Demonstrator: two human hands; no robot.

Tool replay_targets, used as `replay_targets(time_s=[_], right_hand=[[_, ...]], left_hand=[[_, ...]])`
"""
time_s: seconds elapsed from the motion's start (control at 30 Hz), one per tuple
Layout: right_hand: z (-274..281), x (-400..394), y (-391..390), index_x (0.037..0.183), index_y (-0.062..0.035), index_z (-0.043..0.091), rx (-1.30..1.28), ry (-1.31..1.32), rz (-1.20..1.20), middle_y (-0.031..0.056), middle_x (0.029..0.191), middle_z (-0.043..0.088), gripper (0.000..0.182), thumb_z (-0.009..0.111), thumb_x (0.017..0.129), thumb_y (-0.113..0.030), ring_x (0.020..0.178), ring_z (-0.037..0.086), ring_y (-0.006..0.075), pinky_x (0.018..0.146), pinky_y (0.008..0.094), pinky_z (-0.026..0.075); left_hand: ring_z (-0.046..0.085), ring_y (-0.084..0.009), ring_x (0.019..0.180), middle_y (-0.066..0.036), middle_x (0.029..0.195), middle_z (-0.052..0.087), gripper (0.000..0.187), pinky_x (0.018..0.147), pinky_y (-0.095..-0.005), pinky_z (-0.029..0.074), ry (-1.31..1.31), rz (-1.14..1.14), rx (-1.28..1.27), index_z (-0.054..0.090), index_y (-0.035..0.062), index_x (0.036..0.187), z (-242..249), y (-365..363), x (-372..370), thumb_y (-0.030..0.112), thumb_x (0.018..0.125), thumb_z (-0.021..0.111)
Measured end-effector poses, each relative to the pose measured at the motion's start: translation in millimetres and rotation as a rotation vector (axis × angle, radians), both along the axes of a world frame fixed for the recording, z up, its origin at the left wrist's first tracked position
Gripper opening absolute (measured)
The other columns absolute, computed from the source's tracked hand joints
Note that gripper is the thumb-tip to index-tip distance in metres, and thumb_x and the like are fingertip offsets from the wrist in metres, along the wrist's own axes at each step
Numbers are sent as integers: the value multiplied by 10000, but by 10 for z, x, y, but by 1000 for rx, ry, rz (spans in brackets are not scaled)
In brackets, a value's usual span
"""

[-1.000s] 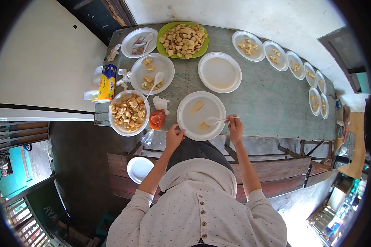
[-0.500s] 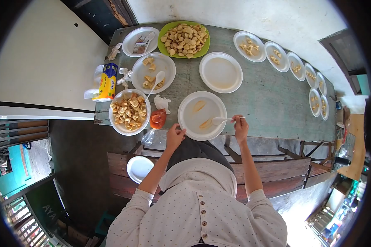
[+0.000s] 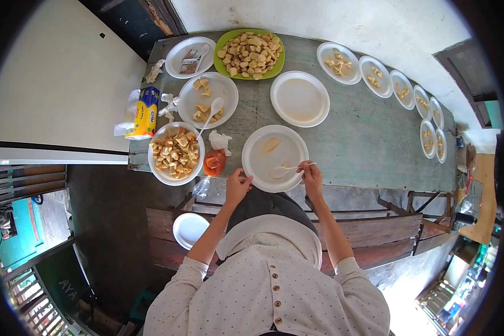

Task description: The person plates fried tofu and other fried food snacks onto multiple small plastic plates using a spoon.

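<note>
My right hand [image 3: 312,180] is closed around the handle of a white plastic spoon [image 3: 280,171]. The spoon's bowl is low over the near part of a white plate [image 3: 252,147], where a yellowish-brown sauce smear shows higher up. At that plate's lower-left rim, the fingers of my left hand [image 3: 238,186] pinch the edge. Left of it are an orange-red plastic bag [image 3: 214,162], a crumpled white tissue [image 3: 220,140] and a bowl of fried, golden pieces [image 3: 175,154]. Behind that bowl stands a plate [image 3: 229,89] holding some pieces and a second white spoon [image 3: 214,108].
A green plate [image 3: 280,59] heaped with pale pieces sits at the back, near a bare white plate [image 3: 300,98]. Several small portioned plates [image 3: 341,50] curve along the right. A yellow-blue tissue pack [image 3: 146,112] lies left. Below is a wooden bench [image 3: 364,229] with another plate [image 3: 190,231].
My right hand has moved left with the spoon, its bowl now further left over the lower smear. My left hand stays at the rim.
</note>
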State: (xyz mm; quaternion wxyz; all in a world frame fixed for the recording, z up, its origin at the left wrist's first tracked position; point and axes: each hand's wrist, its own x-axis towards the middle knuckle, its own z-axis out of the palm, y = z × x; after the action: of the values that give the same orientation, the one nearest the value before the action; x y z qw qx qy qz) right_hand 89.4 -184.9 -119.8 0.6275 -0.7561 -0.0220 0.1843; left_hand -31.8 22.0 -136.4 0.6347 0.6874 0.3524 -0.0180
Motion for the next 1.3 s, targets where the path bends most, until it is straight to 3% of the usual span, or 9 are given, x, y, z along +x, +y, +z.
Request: replay_targets(time_s=[0.33, 0.67, 0.9, 1.07, 1.3], right_hand=[[64, 298, -226, 824, -44, 563, -22, -131, -92, 1, 656, 554, 239, 427, 918, -216, 463, 338, 24, 420, 173, 264], [-80, 119, -73, 819, -39, 573, -65, -110, 62, -2, 642, 552, 244, 426, 918, -206, 470, 349, 25, 424, 181, 273], [39, 486, -273, 805, -44, 573, -123, -186, -145, -13, 619, 546, 241, 429, 909, -207, 459, 345, 27, 409, 202, 272], [55, 319, -138, 815, -43, 575, 11, -96, -96, -9, 630, 553, 232, 435, 908, -203, 486, 364, 30, 434, 192, 289], [-46, -12, 17, 819, -32, 585, 13, 0, 60, -6, 637, 559, 235, 440, 906, -196, 503, 373, 43, 456, 203, 310]], left_hand=[[583, -121, 488, -98, 619, 618, 261, 434, -234, 447, -30, -5, 6, 498, -24, 963, -12, 0, -4, 118, 782, 620], [582, -116, 489, -96, 617, 621, 263, 436, -230, 443, -16, -24, 21, 501, -29, 965, 1, 12, 6, 116, 780, 619], [585, -121, 492, -103, 623, 623, 272, 442, -229, 446, -7, -21, 30, 499, -31, 971, -14, 11, 8, 120, 780, 620], [586, -124, 487, -102, 621, 622, 271, 441, -231, 444, -18, -18, 49, 502, -31, 966, -10, 9, 17, 122, 777, 623], [588, -122, 489, -98, 615, 620, 246, 438, -233, 441, -13, -18, 46, 511, -24, 941, 29, 3, 28, 119, 777, 624]])
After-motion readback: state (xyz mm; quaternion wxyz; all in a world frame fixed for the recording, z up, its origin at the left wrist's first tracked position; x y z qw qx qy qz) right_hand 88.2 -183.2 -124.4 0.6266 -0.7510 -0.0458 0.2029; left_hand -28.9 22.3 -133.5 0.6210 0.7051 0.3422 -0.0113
